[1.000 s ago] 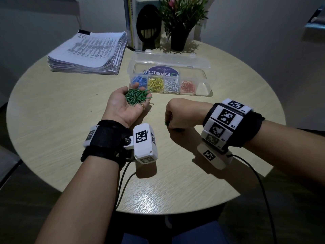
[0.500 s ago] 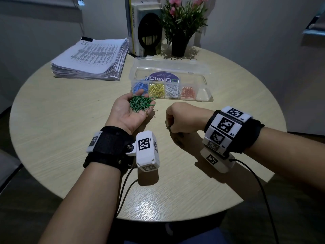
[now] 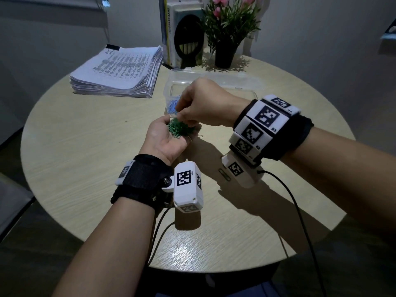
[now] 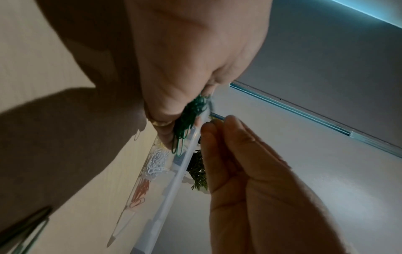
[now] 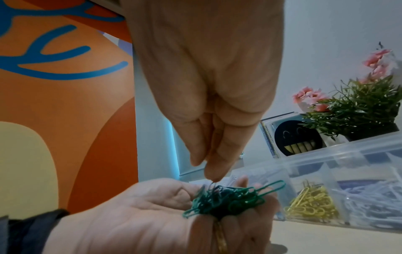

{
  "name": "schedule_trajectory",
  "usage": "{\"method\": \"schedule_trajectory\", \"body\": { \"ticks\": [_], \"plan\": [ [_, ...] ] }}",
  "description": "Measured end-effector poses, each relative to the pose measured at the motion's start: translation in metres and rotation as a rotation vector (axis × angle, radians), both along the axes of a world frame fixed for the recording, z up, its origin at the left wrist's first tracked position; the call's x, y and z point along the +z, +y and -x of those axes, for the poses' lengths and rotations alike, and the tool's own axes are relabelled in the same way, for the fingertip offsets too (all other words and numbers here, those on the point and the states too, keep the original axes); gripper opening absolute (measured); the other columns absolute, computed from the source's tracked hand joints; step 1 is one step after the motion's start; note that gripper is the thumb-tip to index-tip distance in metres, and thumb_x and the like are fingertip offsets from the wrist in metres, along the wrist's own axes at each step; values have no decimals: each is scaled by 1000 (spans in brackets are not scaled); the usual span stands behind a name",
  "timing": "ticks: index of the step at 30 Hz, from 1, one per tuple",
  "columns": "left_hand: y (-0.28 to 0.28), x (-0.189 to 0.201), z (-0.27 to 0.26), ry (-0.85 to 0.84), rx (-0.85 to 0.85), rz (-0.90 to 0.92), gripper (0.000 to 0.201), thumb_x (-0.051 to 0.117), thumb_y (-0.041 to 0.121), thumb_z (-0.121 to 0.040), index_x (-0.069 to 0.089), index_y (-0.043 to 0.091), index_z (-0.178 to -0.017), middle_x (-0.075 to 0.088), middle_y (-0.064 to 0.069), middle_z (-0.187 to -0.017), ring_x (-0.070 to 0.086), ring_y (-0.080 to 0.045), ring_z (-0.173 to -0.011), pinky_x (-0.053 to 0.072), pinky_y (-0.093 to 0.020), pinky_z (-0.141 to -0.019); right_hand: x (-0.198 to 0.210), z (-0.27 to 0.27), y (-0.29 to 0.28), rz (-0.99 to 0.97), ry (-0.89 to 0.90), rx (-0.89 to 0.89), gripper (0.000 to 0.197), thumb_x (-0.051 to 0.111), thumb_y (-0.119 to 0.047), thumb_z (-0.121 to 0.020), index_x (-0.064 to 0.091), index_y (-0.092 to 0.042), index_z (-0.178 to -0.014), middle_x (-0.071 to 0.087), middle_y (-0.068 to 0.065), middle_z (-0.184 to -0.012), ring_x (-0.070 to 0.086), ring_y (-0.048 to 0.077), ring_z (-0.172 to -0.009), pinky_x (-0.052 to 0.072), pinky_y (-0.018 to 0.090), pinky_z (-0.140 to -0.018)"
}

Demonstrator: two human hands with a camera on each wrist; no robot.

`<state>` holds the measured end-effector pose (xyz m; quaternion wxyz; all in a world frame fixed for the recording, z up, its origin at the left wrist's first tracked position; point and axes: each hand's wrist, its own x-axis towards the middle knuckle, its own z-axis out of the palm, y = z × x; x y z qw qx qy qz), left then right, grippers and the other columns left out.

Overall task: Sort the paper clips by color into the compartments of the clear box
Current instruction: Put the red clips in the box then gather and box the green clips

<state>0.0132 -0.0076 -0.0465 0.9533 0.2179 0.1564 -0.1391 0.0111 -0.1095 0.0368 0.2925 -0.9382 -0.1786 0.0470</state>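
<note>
My left hand (image 3: 165, 139) lies palm up, fingers cupped round a pile of green paper clips (image 3: 181, 128) (image 5: 228, 201). Right above the pile is my right hand (image 3: 184, 117), fingers pointing down and pinched together at the top of it; a thin wire of a green clip shows at the fingertips (image 5: 214, 177). Just behind both hands stands the clear box (image 3: 235, 80), its middle hidden by my right hand. Blue clips (image 3: 172, 105) fill its left compartment, then yellow clips (image 5: 311, 202) and white clips (image 5: 374, 197). Orange clips (image 4: 139, 190) lie further right.
One dark loose clip (image 3: 224, 175) lies on the round table (image 3: 85, 189) under my right wrist, and a small one (image 3: 200, 136) beside my left fingers. At the back are a paper stack (image 3: 120, 76), books (image 3: 188, 39) and a potted plant (image 3: 227, 50).
My right hand has lifted off the table and moved forward and left over my left palm. The left hand still holds the green pile in about the same place.
</note>
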Motion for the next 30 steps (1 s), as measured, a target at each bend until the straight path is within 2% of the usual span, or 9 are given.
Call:
{"method": "schedule_trajectory", "body": {
  "ticks": [3,6,10,12,16,19,22,26,30],
  "plan": [
    [1,0,0,16,3,81,33,28,14,-97,55,-4,-97,58,-23,-93,56,-31,-86,40,-42,-98,0,1,-6,24,-20,-12,13,70,-14,-85,72,-5,-94,70,11,-73,64,14,-57,55,24,-58],
    [1,1,1,20,-9,57,37,27,16,-98,56,-2,-85,55,-21,-89,55,-27,-79,37,-41,-105,-2,4,-27,88,36,-49,8,66,-8,-86,72,-5,-91,71,11,-75,67,18,-63,59,31,-66],
    [0,3,3,18,-6,93,42,25,19,-99,55,-2,-81,52,-18,-86,51,-24,-75,37,-44,-101,-16,14,-56,389,189,-24,16,62,1,-82,74,-7,-90,72,11,-74,69,22,-63,60,32,-66],
    [0,4,5,16,-6,85,42,25,19,-100,56,-2,-81,52,-19,-87,52,-24,-80,37,-43,-102,-21,21,-64,500,239,-16,14,67,-16,-83,75,-5,-88,74,12,-78,72,24,-68,58,27,-62],
    [1,5,6,0,-9,72,43,25,20,-100,56,-3,-83,50,-22,-107,45,-28,-107,37,-43,-102,-32,33,-65,623,258,8,52,78,-52,-67,72,-6,-91,73,10,-85,69,24,-75,50,27,-61],
    [1,5,7,-3,-10,76,44,25,21,-100,57,-3,-82,46,-21,-114,43,-28,-110,39,-44,-99,-39,37,-61,612,190,54,46,81,-40,-69,71,-7,-99,72,7,-98,65,24,-89,44,25,-61],
    [1,5,7,-4,-19,80,43,25,22,-100,57,-2,-82,47,-19,-110,43,-26,-109,41,-43,-93,-38,34,-61,541,182,54,35,81,-28,-71,73,-10,-100,73,3,-100,65,19,-88,47,21,-62],
    [1,5,6,6,-16,65,44,24,22,-101,57,-2,-82,50,-19,-101,44,-26,-108,42,-44,-90,-37,31,-61,516,249,9,26,78,-20,-76,74,-9,-99,66,1,-82,53,11,-60,35,10,-31],
    [0,4,5,21,-13,56,45,24,23,-101,56,-2,-81,50,-18,-88,48,-24,-96,43,-44,-87,-39,30,-61,528,272,13,23,74,-20,-78,72,-10,-99,70,2,-93,60,16,-72,43,21,-47]
  ]
}}
